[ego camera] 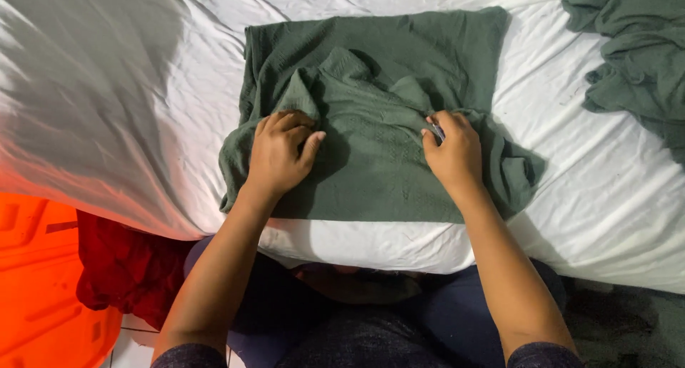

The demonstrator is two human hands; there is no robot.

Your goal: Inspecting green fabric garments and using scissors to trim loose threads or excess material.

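Both hands bunch a dark green cloth [378, 154] lying on the white bed [128, 111], the left hand [280, 154] and right hand [451, 150] each with its grip pinching a fold, near another green cloth [635, 54]

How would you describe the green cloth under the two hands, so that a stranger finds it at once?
Start at the white bed sheet. At its near edge lies the green cloth, with the left hand and right hand gripping its folds. Unlike the crumpled green garment at the top right, it is partly folded and being handled.
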